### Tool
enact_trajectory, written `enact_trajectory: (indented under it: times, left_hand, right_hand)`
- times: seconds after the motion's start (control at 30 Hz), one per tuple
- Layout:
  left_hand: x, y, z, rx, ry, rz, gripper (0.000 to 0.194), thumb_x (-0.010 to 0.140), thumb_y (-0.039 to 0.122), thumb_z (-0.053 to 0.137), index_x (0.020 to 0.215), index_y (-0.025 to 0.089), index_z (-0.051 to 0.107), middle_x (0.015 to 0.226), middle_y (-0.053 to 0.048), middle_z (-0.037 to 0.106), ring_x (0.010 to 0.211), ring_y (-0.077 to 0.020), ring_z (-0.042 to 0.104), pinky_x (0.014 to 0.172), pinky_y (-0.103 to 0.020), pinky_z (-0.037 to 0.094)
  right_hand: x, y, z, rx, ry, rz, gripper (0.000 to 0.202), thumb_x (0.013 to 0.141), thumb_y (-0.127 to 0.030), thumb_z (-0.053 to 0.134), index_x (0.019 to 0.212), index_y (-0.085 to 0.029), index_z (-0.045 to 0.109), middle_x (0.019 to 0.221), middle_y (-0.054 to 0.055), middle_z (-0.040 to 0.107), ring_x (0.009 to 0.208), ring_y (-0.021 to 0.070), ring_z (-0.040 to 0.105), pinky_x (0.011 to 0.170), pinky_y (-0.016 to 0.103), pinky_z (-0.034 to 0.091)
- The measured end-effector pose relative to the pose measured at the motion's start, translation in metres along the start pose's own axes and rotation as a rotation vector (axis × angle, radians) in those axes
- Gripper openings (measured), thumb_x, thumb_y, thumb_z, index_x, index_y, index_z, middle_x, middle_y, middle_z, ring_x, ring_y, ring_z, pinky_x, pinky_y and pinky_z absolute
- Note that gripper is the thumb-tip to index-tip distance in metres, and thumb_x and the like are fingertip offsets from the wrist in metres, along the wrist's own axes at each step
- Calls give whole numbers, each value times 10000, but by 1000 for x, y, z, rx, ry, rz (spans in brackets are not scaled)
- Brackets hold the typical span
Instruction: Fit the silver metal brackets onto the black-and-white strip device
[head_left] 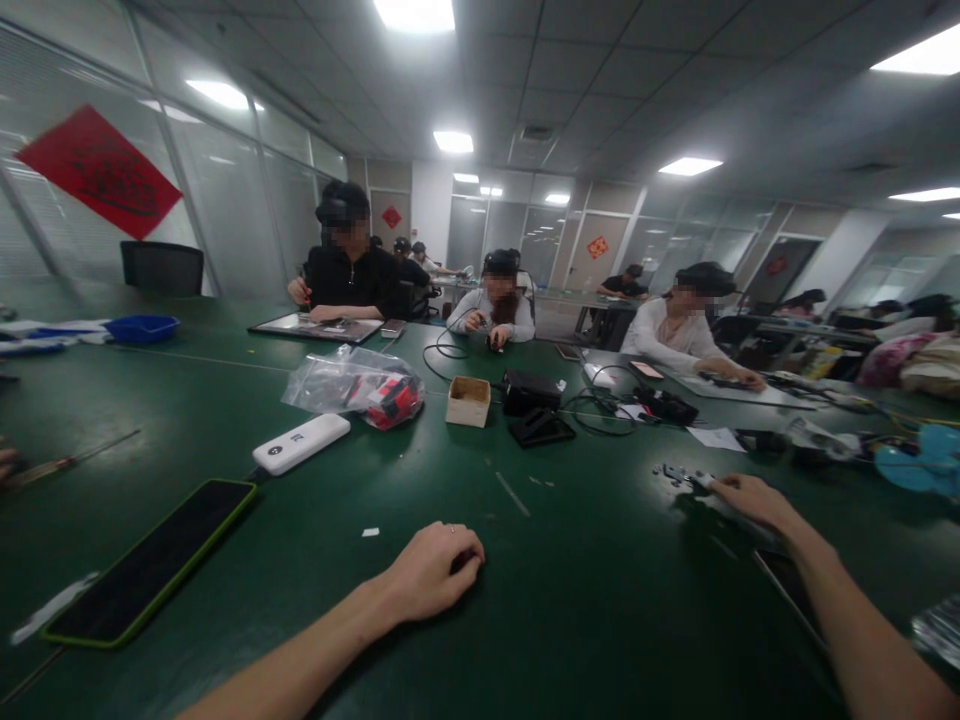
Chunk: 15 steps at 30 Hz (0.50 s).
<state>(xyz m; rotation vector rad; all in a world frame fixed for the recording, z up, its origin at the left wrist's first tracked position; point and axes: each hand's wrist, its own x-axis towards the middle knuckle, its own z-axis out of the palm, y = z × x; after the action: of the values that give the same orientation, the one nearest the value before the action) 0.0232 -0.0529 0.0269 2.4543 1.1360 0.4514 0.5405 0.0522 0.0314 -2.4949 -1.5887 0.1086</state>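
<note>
My left hand [439, 572] rests on the green table in a loose curl, a ring on one finger. A gap shows between its thumb and forefinger, and nothing is seen in it. Farther right, my right hand [756, 500] reaches to a cluster of small metal parts [676, 475]. Its fingertips are drawn together at the near end of the cluster; whether they grip a piece is too blurred to tell. Beneath that wrist lies a dark flat device [791, 590], partly covered by my forearm. A small white scrap [370, 533] is left of my left hand.
A phone in a green case [154, 565] and a white power bank [301, 444] lie left. Beyond are a plastic bag with red items [382, 395], a small open box [469, 403] and a black box [531, 392] with cables. Several people sit across the table.
</note>
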Motion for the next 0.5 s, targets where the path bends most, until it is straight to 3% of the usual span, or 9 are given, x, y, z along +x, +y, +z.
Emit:
enact_trajectory:
  times: [0.1, 0.2, 0.5]
  left_hand:
    - [1, 1, -1, -2, 9, -4, 175, 847, 206, 445, 871, 188, 617, 832, -17, 644, 734, -150, 561, 723, -277, 409]
    - [3, -1, -2, -11, 5, -1, 195, 861, 231, 419, 859, 185, 608, 821, -21, 641, 737, -157, 566, 737, -287, 406]
    - [5, -9, 4, -2, 1, 31, 214, 867, 238, 413, 885, 182, 619, 837, -25, 646, 746, -157, 570, 715, -274, 404]
  right_hand:
    - [-4, -4, -2, -2, -93, -8, 360, 797, -356, 455, 894, -89, 677, 944, 171, 686, 910, 280, 642, 761, 308, 472]
    - [-3, -3, -2, 0, -88, -10, 344, 818, -336, 425, 930, -116, 665, 998, 129, 678, 958, 237, 620, 790, 256, 442]
    - [7, 14, 8, 41, -101, -21, 389, 840, -313, 334, 994, -95, 617, 1053, 148, 646, 925, 231, 600, 756, 267, 427]
